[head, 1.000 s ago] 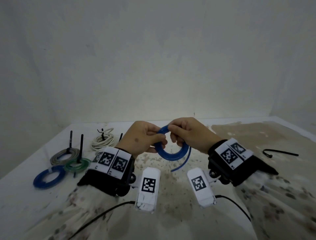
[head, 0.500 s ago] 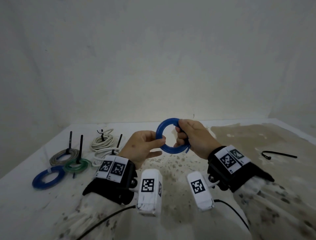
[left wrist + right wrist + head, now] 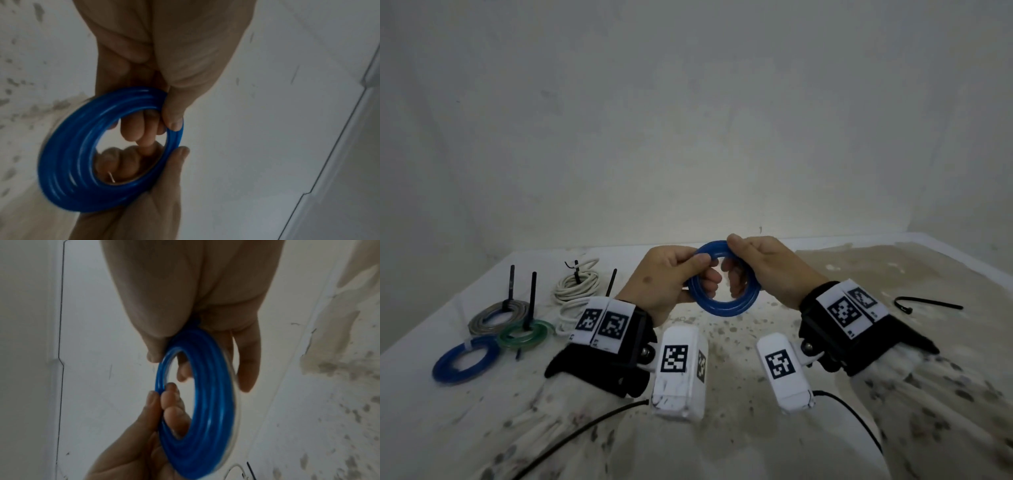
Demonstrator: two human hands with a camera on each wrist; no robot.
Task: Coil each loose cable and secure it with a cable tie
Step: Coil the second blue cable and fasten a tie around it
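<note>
A blue cable coil [image 3: 722, 308] hangs in the air over the middle of the table, gripped by both hands. My left hand [image 3: 700, 270] pinches its upper left rim, thumb on top and fingers through the hole. My right hand [image 3: 734, 265] grips the upper right rim the same way. The left wrist view shows the coil [image 3: 68, 162] as several flat turns, with a bare wire end [image 3: 112, 177] poking inside the ring. In the right wrist view the coil [image 3: 207, 418] stands edge-on between both hands. A loose black cable tie [image 3: 928, 303] lies at the right.
At the left of the stained white table [image 3: 722, 445] lie tied coils: blue [image 3: 465, 363], green [image 3: 524, 337], grey [image 3: 496, 313] and two white [image 3: 580, 284], with black tie tails sticking up. A wall runs close behind the table.
The loose blue tail that hung below the coil is wound in. The hands lifted the coil upright, then brought it down a little and tilted it flatter.
</note>
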